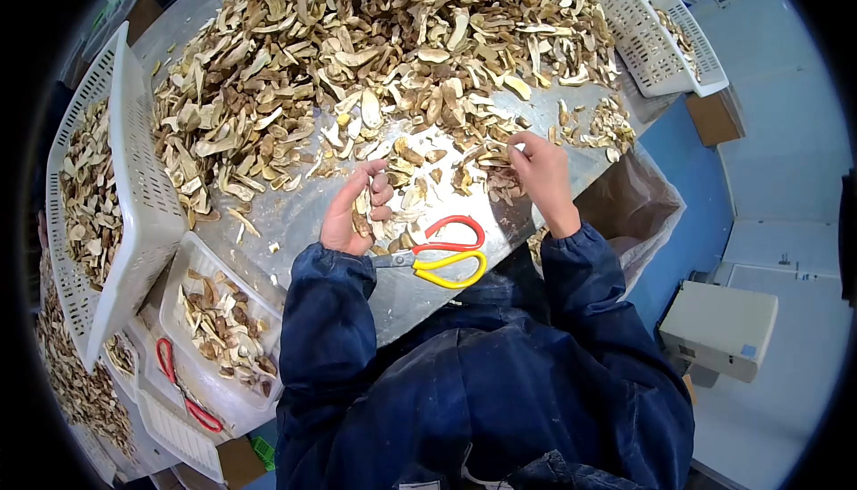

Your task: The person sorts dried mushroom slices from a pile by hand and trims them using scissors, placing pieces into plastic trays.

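My left hand (353, 211) is curled at the near edge of the pile, with dried mushroom slices (361, 222) showing between palm and bent fingers. On the other side, my right hand (544, 176) has thumb and forefinger pinched together beside some loose slices (489, 156); what they grip, if anything, is hidden. Between the hands, more sliced mushrooms (415, 173) lie scattered on a brightly lit patch of the metal table (393, 303). Scissors (449, 253) with one red and one yellow handle lie near my left wrist, blades partly hidden by it.
A large heap of mushroom slices (384, 35) covers the far table. White perforated baskets stand at left (147, 178) and far right (638, 30). A shallow white tray (174, 298) holds slices, near red-handled scissors (186, 387). A lined box (638, 195) sits below my right forearm.
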The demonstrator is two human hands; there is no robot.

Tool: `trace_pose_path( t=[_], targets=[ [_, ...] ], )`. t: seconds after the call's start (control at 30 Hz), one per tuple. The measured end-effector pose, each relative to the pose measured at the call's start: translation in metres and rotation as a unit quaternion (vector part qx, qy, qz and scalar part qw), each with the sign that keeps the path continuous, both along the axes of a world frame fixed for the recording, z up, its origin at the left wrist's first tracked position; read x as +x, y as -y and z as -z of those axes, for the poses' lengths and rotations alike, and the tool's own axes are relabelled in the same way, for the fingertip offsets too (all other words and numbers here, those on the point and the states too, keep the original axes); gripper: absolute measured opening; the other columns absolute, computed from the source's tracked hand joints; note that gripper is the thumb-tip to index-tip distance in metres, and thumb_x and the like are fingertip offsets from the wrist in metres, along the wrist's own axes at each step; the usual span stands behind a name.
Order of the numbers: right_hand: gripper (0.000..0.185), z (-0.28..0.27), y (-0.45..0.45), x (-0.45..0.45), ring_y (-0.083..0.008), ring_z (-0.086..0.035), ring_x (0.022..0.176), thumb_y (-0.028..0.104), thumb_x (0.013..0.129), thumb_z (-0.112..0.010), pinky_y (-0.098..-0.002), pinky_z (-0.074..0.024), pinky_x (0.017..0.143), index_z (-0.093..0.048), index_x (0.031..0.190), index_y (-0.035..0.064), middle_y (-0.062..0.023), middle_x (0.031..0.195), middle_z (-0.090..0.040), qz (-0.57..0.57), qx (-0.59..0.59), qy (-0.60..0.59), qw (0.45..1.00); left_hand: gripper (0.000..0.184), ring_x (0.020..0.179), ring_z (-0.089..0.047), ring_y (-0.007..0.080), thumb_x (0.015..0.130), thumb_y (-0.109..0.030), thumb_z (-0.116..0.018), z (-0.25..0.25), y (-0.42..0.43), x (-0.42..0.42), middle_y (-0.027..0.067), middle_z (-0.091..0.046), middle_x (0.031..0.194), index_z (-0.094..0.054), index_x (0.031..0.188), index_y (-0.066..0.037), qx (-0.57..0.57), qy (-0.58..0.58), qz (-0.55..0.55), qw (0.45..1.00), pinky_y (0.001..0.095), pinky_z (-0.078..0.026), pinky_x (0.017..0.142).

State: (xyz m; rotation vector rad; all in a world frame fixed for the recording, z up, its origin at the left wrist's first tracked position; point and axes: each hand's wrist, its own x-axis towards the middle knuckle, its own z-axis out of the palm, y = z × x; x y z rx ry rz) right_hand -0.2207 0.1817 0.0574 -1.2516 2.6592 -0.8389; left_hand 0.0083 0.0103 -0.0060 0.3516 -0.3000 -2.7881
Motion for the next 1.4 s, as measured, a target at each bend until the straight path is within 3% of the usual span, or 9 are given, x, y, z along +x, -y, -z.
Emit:
trace_pose_path(
  t=[0.17, 0.37, 0.5, 0.6, 0.83, 1.03, 1.2, 1.27, 1.4],
  targets=[
    [0.015, 0.016, -0.002, -0.001, -0.0315, -0.061, 0.068, 0.015, 0.080, -0.061, -0.0386, -0.0460, 0.060, -0.065, 0.091, 0.0066, -0.0154, 0.072, -0.062, -0.057, 0.052, -0.080, 0.994, 0.031, 0.068, -0.040, 0.0077, 0.091, -0.023, -0.055, -0.009, -0.006, 0.005, 0.0001, -0.045, 0.083, -0.051, 0.112, 0.000, -0.088, -0.012, 0.057, 0.994, 0.0185, -0.034, 0.052],
    [0.018, 0.027, 0.001, -0.006, -0.0332, -0.061, 0.076, 0.021, 0.082, -0.058, -0.0403, -0.0478, 0.065, -0.067, 0.089, 0.0070, -0.0146, 0.081, -0.065, -0.015, 0.060, -0.012, 0.998, 0.034, 0.065, -0.040, 0.0074, 0.090, -0.024, -0.057, -0.011, -0.015, 0.002, 0.0006, -0.045, 0.080, -0.051, 0.112, 0.002, -0.135, -0.032, 0.121, 0.983, 0.0189, -0.034, 0.051],
    [0.016, 0.023, -0.011, -0.002, -0.0197, -0.064, 0.066, 0.008, 0.083, -0.060, -0.0273, -0.0461, 0.059, -0.067, 0.096, 0.0020, -0.0125, 0.078, -0.066, -0.012, -0.083, 0.095, 0.992, 0.031, 0.064, -0.039, 0.0083, 0.092, -0.022, -0.053, -0.009, -0.015, 0.001, 0.0011, -0.044, 0.078, -0.051, 0.111, 0.002, -0.131, -0.025, 0.111, 0.985, 0.0183, -0.033, 0.050],
    [0.019, 0.017, -0.012, 0.009, -0.0128, -0.059, 0.060, 0.002, 0.083, -0.057, -0.0249, -0.0437, 0.056, -0.066, 0.100, 0.0023, -0.0077, 0.076, -0.064, -0.092, -0.159, -0.002, 0.983, 0.033, 0.064, -0.040, 0.0077, 0.092, -0.021, -0.053, -0.014, -0.016, 0.000, 0.0010, -0.045, 0.079, -0.050, 0.114, 0.003, -0.152, -0.017, 0.116, 0.981, 0.0185, -0.033, 0.050],
    [0.032, 0.001, -0.008, 0.036, -0.0055, -0.047, 0.055, -0.003, 0.083, -0.044, -0.0196, -0.0373, 0.051, -0.062, 0.110, 0.0011, 0.0021, 0.064, -0.051, -0.066, -0.169, 0.449, 0.875, 0.033, 0.063, -0.041, 0.0069, 0.091, -0.015, -0.055, -0.017, -0.019, -0.004, 0.0004, -0.047, 0.080, -0.050, 0.117, 0.004, -0.194, 0.020, 0.120, 0.974, 0.0185, -0.035, 0.052],
    [0.038, -0.008, 0.002, 0.063, -0.0058, -0.051, 0.056, -0.004, 0.083, -0.041, -0.0184, -0.0383, 0.052, -0.061, 0.114, 0.0018, -0.0006, 0.064, -0.056, -0.115, -0.127, 0.521, 0.836, 0.028, 0.064, -0.044, 0.0044, 0.090, -0.016, -0.058, -0.023, -0.027, -0.008, -0.0013, -0.051, 0.082, -0.054, 0.112, 0.000, -0.229, 0.101, 0.097, 0.963, 0.0182, -0.036, 0.054],
    [0.031, -0.011, 0.001, 0.051, -0.0055, -0.053, 0.056, 0.002, 0.089, -0.044, -0.0172, -0.0357, 0.047, -0.059, 0.116, 0.0024, -0.0051, 0.089, -0.066, -0.043, -0.215, 0.485, 0.847, 0.014, 0.069, -0.048, 0.0037, 0.086, -0.011, -0.062, -0.019, -0.024, -0.007, -0.0036, -0.053, 0.082, -0.060, 0.097, -0.003, -0.348, 0.174, 0.092, 0.916, 0.0184, -0.038, 0.059],
    [0.022, 0.009, -0.012, 0.011, -0.0054, -0.049, 0.054, 0.007, 0.089, -0.051, -0.0190, -0.0359, 0.048, -0.064, 0.105, 0.0010, -0.0012, 0.079, -0.064, 0.008, -0.172, 0.284, 0.943, 0.014, 0.068, -0.048, 0.0038, 0.082, -0.009, -0.063, -0.030, -0.023, -0.008, -0.0040, -0.053, 0.078, -0.064, 0.094, -0.003, -0.430, 0.213, 0.094, 0.873, 0.0191, -0.039, 0.061],
    [0.019, -0.005, -0.015, 0.001, -0.0185, -0.060, 0.060, 0.016, 0.082, -0.060, -0.0305, -0.0453, 0.056, -0.066, 0.097, 0.0047, -0.0107, 0.069, -0.063, -0.008, 0.022, 0.122, 0.992, 0.031, 0.064, -0.045, 0.0035, 0.079, -0.005, -0.061, -0.031, -0.026, -0.011, -0.0048, -0.051, 0.077, -0.064, 0.110, -0.005, -0.451, 0.200, 0.056, 0.868, 0.0185, -0.037, 0.059]
  ],
)
